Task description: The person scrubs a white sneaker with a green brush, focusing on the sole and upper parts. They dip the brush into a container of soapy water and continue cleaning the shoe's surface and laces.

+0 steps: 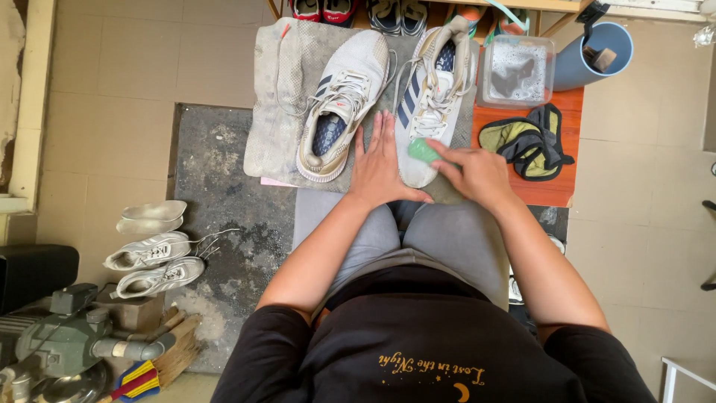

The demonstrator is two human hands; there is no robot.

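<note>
At the near edge of the table (553, 188), the left hand (380, 166) lies flat, fingers straight and together, against the side of a white sneaker with dark stripes (428, 104). The right hand (477, 173) has its fingers clamped on a green sponge (423, 150) pressed to that sneaker's toe. Just left, a second white sneaker (341, 103) lies on the same grey cloth (280, 104). Toward the far right corner stands a clear tub of soapy water (517, 70), with a yellow-black cloth (529, 140) nearer
</note>
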